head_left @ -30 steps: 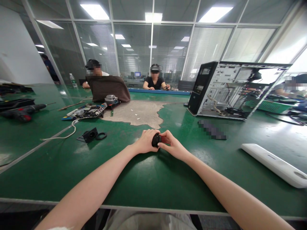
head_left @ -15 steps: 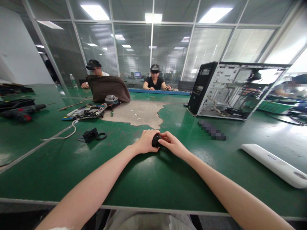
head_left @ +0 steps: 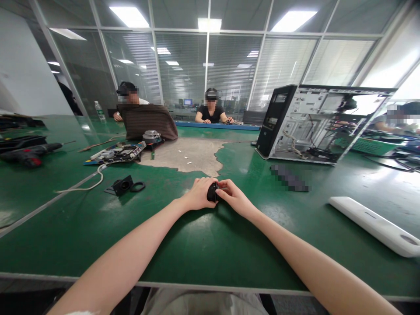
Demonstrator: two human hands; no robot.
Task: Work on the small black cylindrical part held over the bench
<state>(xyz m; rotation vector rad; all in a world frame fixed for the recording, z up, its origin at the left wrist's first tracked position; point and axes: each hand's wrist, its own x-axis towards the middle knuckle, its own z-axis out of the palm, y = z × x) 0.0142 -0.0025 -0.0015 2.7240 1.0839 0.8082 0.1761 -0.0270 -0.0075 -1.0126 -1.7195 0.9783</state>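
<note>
A small round black part (head_left: 212, 192) is held between my two hands, low over the green table (head_left: 197, 245). My left hand (head_left: 199, 194) is wrapped round its left side. From the right, my right hand (head_left: 232, 195) pinches its edge with thumb and fingertips. What the part is cannot be made out. To the left on the table lie a black camera-like piece (head_left: 123, 185) and a black ring (head_left: 138, 187).
A circuit board (head_left: 114, 152), a brown cloth-covered object (head_left: 147, 121) and a drill (head_left: 29, 153) are on the left. An open computer case (head_left: 278, 122) and a long white object (head_left: 374, 223) stand right. Two people sit across; another is far right.
</note>
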